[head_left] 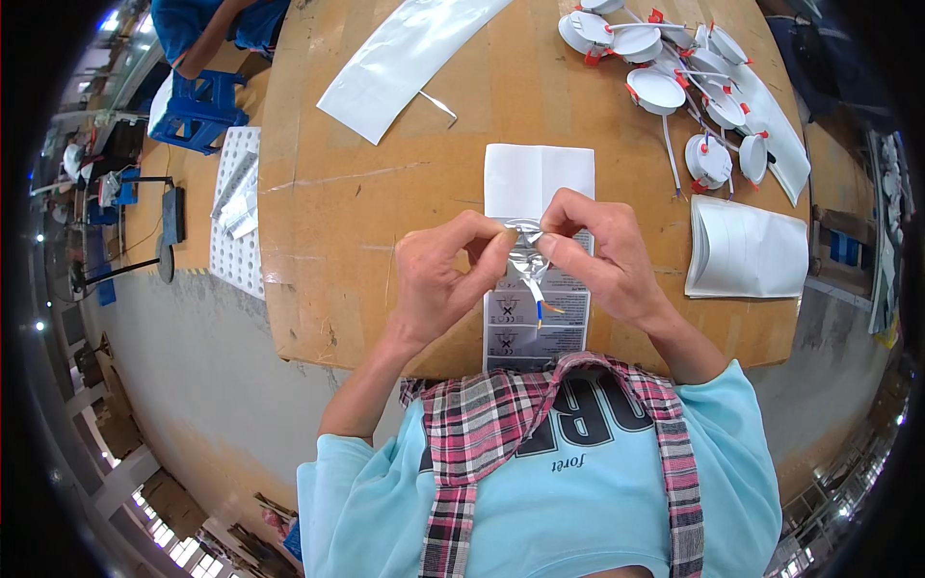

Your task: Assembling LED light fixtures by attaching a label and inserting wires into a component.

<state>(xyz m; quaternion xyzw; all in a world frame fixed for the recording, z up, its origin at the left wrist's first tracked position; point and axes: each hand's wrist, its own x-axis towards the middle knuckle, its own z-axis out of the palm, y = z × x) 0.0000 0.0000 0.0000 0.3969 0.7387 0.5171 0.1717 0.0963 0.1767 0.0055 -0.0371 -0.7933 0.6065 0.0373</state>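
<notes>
My left hand [438, 279] and right hand [602, 255] pinch a crumpled clear plastic bag [523, 252] | between them, equally near | its wires [540, 306] hang toward me, above the leaflet [537, 183].

Brown worktable [337, 193], grey floor [193, 366], blue stool [200, 108] at left

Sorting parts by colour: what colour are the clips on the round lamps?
Red-orange clips on white round lamps, seen in the head view.

A factory assembly hall. Beyond the grip, round white lamps [674, 72] with wires pile on a cardboard-covered worktop [366, 193]. Left of it stand a blue crate [198, 106] and bare concrete floor [193, 356].
</notes>
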